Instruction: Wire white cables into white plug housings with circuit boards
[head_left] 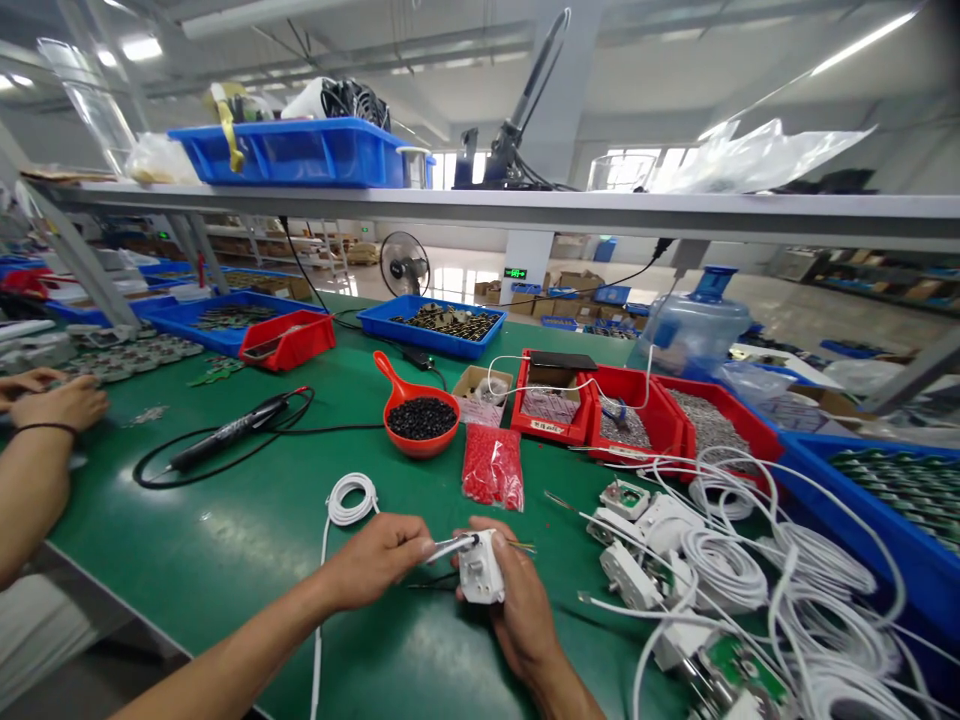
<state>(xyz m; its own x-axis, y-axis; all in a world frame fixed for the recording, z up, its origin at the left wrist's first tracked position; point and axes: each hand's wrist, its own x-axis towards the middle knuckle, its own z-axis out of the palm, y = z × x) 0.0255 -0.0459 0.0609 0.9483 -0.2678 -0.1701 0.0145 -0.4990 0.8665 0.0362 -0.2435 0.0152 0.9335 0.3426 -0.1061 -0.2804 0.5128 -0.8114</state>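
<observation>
My right hand (523,600) is closed around a small white plastic housing (480,570) with a round post on its face. Thin coloured wire ends (521,546) stick out past the housing on the right. My left hand (379,560) pinches a white cable (453,548) that meets the housing at its top, beside a small black piece. Left of the hands, a coiled white cable (351,499) lies on the green table (390,660), its tail running toward the front edge. Dark thin leads show below the cable, partly hidden by my fingers.
An orange scoop (421,445) of black parts and a bag of red parts (493,468) stand ahead. Red bins (637,425) line the back right. White cables (795,580) and housings crowd the right. An electric screwdriver (229,432) and a co-worker's hands (56,400) are left.
</observation>
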